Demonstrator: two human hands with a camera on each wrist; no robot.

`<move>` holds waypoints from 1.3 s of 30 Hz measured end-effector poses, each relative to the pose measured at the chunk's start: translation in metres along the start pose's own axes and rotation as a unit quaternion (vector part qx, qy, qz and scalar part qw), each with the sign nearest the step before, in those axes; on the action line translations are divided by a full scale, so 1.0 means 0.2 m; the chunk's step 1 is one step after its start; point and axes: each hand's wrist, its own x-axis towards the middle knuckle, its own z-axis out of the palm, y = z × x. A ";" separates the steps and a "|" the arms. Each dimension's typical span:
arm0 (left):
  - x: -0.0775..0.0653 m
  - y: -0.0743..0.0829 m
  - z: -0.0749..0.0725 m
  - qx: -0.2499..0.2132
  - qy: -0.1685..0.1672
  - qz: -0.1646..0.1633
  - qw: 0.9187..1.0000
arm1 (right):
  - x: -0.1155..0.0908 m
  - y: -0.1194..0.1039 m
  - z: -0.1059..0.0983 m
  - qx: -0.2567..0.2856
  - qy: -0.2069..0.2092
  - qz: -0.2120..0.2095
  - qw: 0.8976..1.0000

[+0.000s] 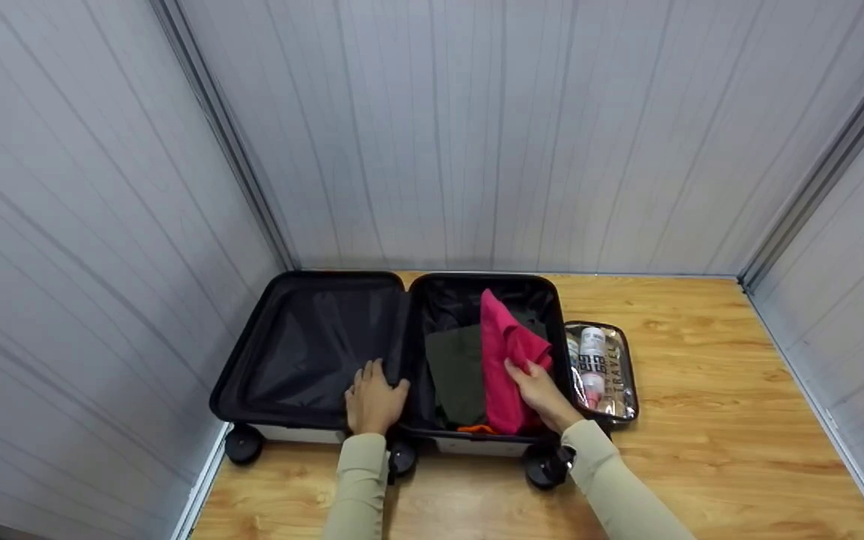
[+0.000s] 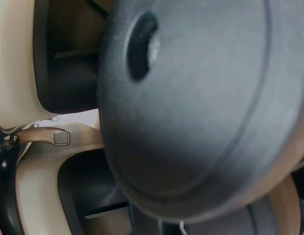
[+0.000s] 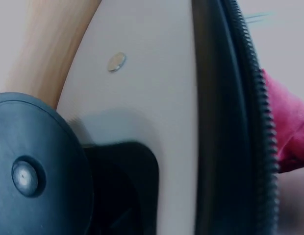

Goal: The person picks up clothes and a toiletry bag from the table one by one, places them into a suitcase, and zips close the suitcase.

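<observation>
An open suitcase [image 1: 304, 341] with black lining lies on the floor, its two halves side by side. My right hand [image 1: 542, 394] grips a folded bright pink cloth [image 1: 503, 375] over the right half, thumb on top; the fingers beneath are hidden. Under the cloth lie dark green folded clothing [image 1: 454, 367] and a bit of orange fabric [image 1: 477, 430]. My left hand [image 1: 373, 401] rests, fingers extended, on the left half near the middle hinge. The right wrist view catches the pink cloth [image 3: 289, 120] beyond the zipper edge [image 3: 265, 132]; neither wrist view shows fingers clearly.
A clear travel pouch [image 1: 612, 390] holding bottles sits against the suitcase's right side. Black wheels [image 1: 244, 444] stick out toward me; one wheel [image 2: 201, 107] fills much of the left wrist view. Pale panel walls [image 1: 469, 150] enclose the wooden floor [image 1: 717, 405].
</observation>
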 end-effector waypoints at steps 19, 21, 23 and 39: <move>0.00 0.00 0.01 0.002 0.006 0.003 1.000 | 0.01 0.01 0.11 -0.180 -0.046 -0.033 0.982; 0.00 0.00 0.00 0.005 0.004 0.004 1.000 | 0.01 0.01 0.13 -0.202 -0.047 -0.042 0.977; 0.00 0.00 0.00 0.006 0.002 0.005 1.000 | 0.00 0.02 0.14 -0.222 -0.047 -0.048 0.973; 0.00 0.00 0.01 -0.005 0.008 0.001 1.000 | 0.00 0.05 0.20 -0.273 -0.057 -0.109 0.954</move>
